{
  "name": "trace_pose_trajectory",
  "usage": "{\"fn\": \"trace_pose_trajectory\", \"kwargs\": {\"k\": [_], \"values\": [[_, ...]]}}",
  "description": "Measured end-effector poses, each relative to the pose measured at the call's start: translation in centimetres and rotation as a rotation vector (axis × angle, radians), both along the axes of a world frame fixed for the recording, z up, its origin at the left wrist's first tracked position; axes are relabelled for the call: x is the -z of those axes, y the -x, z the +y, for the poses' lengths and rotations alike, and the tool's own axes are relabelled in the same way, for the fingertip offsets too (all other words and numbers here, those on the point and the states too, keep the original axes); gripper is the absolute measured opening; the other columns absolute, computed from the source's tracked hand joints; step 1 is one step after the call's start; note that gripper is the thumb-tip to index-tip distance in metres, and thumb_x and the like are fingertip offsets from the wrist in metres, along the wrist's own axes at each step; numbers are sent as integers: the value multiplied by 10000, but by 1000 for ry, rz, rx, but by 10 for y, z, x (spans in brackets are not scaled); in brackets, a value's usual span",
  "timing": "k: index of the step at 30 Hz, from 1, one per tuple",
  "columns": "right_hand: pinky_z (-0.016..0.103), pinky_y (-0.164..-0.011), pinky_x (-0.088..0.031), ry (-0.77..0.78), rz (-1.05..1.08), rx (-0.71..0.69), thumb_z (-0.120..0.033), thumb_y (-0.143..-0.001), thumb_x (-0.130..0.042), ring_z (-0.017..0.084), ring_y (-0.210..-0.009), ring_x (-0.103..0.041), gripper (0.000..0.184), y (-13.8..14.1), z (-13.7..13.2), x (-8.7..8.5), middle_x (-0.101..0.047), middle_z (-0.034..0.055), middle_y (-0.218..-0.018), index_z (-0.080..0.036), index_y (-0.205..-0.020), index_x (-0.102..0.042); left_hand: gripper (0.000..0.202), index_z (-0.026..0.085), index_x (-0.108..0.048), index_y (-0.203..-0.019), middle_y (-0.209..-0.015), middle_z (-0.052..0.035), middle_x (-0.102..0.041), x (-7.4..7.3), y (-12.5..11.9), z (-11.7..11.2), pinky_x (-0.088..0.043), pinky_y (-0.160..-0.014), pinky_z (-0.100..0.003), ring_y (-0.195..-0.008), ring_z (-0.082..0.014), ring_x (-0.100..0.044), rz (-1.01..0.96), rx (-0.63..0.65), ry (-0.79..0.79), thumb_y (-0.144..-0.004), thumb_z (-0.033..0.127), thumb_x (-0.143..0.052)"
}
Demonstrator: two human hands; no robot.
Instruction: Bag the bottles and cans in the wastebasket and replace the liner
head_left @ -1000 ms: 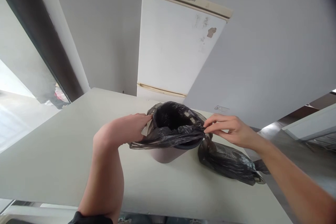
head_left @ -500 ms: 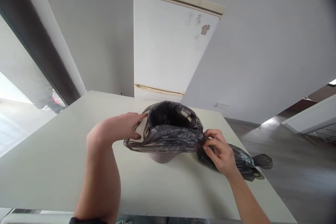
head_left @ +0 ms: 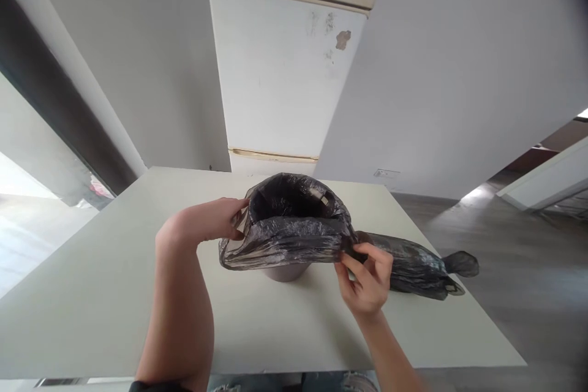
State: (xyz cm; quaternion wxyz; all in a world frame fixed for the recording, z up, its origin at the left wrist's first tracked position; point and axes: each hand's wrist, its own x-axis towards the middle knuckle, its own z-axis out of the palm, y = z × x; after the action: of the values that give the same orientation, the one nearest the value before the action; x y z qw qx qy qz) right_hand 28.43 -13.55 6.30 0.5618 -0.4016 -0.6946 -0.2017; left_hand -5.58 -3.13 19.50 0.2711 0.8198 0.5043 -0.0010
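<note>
A small pale bin [head_left: 285, 271] stands on the white table [head_left: 114, 294], lined with a black plastic bag [head_left: 294, 233] whose rim is folded down over the outside. My left hand [head_left: 209, 220] grips the bag's edge at the bin's left side. Near the right side, my right hand [head_left: 366, 278] pinches the folded rim with fingers and thumb, palm toward me. A second black bag [head_left: 413, 263], filled and tied, lies on the table just right of the bin, behind my right hand.
A white fridge [head_left: 280, 73] stands against the grey wall beyond the table. The table's right edge drops to a grey wood floor [head_left: 519, 294]. A dark window frame runs along the left.
My right hand has dropped from the bag's upper right rim to below it and turned palm toward me, pulling the rim down over the bin. The view has shifted to the right.
</note>
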Motion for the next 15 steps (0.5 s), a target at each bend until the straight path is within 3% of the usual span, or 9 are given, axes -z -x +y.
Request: {"fn": "trace_pose_trajectory", "kwargs": {"k": [4,9,15], "values": [[452,-827,-542,59,-127,-86,-11,-855,-709,272,-1045,-574,353,-2,-3,14,-532,114,-1157,-249,-1116,-734,538,335,-692,-1285,-1225,-33,-771,4,1,5,-529,-900,-361,-1061,-295,-713,9,-12,-16,-748,313,-664],[391,-791,-531,429,-189,-123,-35,-911,-636,237,-952,-575,228,-7,5,33,-577,103,-1059,-204,-1049,-704,539,338,-694,-1292,-1179,-27,-784,5,-4,8,-530,-883,-349,-1022,-283,-722,4,-43,0,-753,321,-680],[436,-983,-559,770,-128,-86,-133,-970,-556,282,-1167,-619,198,-24,24,36,-649,110,-1230,-228,-1068,-699,553,355,-690,-1313,-1154,-17,-791,11,-3,12,-535,-878,-341,-1000,-275,-732,12,-68,-30,-761,338,-710]]}}
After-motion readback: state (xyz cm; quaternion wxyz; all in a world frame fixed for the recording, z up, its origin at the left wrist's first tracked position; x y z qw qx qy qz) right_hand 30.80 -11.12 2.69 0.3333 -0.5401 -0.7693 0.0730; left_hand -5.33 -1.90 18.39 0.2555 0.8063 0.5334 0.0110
